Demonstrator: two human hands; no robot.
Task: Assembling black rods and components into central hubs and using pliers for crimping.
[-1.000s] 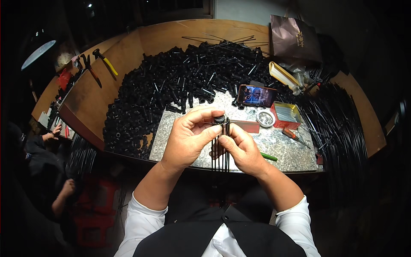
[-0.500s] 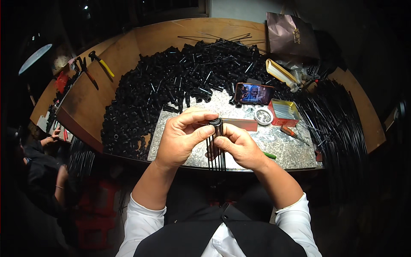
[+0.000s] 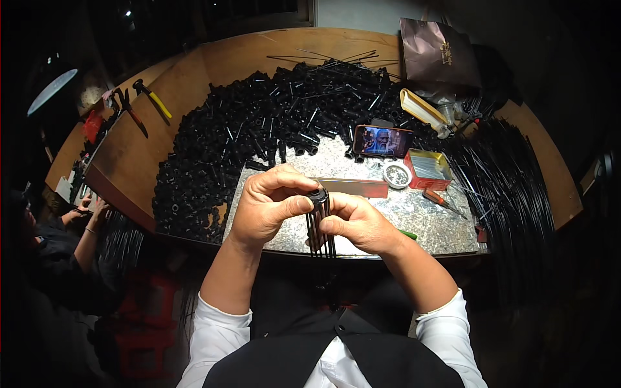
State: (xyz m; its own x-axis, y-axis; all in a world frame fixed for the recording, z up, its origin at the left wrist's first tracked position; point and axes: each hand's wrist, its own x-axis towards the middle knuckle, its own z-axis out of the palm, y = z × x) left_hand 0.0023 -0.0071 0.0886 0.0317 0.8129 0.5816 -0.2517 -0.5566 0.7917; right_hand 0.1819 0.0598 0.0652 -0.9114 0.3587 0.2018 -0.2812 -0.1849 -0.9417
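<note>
Above the surface (image 3: 440,231), our left hand (image 3: 266,208) has its fingers round the black cap (image 3: 317,196); our right hand (image 3: 363,224) pinches the rods (image 3: 332,246), now closer against it, seemingly better gathered.

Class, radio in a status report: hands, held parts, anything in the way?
Left hand pinching black cap. Right hand gripping thin black rods hanging below it. No obstruction seen at hands; phone sits beyond.

Hands (image 3: 262,210) shifted slightly left; co-worker's hand (image 3: 98,208) raised.
</note>
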